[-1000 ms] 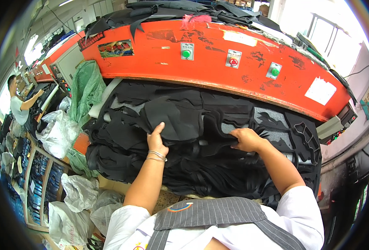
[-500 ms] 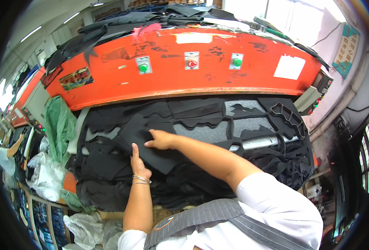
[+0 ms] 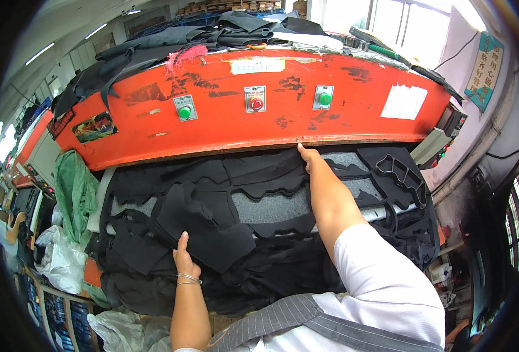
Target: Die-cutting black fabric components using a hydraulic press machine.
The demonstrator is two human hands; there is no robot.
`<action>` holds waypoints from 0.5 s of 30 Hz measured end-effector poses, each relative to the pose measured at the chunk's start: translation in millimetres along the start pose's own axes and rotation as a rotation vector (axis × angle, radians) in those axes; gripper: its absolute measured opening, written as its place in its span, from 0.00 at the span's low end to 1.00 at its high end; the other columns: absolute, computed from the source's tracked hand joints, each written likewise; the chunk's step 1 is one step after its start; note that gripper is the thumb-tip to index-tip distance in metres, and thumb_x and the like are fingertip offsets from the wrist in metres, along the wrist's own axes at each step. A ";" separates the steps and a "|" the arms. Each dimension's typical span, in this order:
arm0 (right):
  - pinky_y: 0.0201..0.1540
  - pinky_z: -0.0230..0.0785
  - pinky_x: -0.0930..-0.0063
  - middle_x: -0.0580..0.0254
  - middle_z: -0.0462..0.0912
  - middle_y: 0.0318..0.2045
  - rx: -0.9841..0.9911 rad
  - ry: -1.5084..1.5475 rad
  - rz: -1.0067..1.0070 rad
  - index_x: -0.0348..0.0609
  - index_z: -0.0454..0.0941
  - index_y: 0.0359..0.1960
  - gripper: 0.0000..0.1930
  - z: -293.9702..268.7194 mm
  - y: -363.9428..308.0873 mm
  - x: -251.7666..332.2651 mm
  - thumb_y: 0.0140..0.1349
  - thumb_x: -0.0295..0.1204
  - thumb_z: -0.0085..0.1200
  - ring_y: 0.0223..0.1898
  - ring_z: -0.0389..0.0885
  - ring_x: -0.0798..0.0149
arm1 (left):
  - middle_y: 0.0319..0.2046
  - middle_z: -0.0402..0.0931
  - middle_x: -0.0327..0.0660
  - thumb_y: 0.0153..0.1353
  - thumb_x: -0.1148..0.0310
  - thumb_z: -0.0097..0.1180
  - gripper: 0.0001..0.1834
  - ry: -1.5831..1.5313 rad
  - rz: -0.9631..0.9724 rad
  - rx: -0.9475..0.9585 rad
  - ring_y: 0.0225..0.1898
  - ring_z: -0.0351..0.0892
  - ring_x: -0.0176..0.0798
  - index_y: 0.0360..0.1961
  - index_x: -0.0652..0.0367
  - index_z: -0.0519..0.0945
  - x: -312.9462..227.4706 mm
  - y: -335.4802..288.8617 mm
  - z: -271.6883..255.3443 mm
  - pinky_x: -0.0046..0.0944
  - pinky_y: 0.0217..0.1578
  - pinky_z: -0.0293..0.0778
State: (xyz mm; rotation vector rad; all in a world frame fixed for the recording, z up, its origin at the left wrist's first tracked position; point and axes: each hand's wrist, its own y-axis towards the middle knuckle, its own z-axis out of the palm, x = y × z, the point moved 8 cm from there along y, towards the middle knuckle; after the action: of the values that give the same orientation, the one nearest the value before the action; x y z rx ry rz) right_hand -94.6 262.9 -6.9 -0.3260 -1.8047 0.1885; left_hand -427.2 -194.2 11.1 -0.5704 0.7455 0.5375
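A factory workshop, with a big red machine (image 3: 224, 129), push buttons (image 3: 325, 99) and layered black cut-out sheets (image 3: 212, 226).

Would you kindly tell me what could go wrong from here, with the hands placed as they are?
The right hand is right by the lower edge of the long red beam; if the beam lowered, that hand could be pinched. The left hand is at the edge of the loose, flat black sheet pieces, which might slide if bumped.
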 end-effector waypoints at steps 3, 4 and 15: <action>0.65 0.48 0.45 0.44 0.61 0.66 0.197 -0.079 0.205 0.37 0.64 0.63 0.42 69.8 -61.0 3.5 0.54 0.53 0.63 0.67 0.59 0.45 | 0.50 0.76 0.47 0.58 0.66 0.61 0.24 -0.015 0.039 -0.133 0.50 0.76 0.45 0.53 0.67 0.73 -22.2 -21.1 -39.5 0.43 0.53 0.72; 0.64 0.53 0.49 0.42 0.59 0.67 0.245 -0.112 0.106 0.37 0.65 0.63 0.43 65.0 -60.3 12.1 0.52 0.51 0.66 0.65 0.62 0.45 | 0.50 0.76 0.47 0.58 0.66 0.61 0.24 -0.015 0.034 -0.135 0.50 0.76 0.45 0.53 0.67 0.73 -20.7 -20.9 -34.6 0.43 0.53 0.72; 0.49 0.74 0.61 0.45 0.82 0.42 0.386 0.470 0.217 0.31 0.76 0.46 0.21 77.5 -60.2 10.6 0.50 0.23 0.65 0.41 0.82 0.52 | 0.47 0.78 0.44 0.60 0.59 0.58 0.21 -0.220 -0.045 -0.011 0.48 0.78 0.46 0.49 0.62 0.77 -15.8 -24.2 -5.6 0.45 0.50 0.75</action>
State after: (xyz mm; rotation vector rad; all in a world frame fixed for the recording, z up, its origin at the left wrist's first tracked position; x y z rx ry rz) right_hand -179.2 212.6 0.9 -0.2622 -1.2351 0.5572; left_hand -424.3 -219.2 26.4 -0.5269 0.5201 0.5527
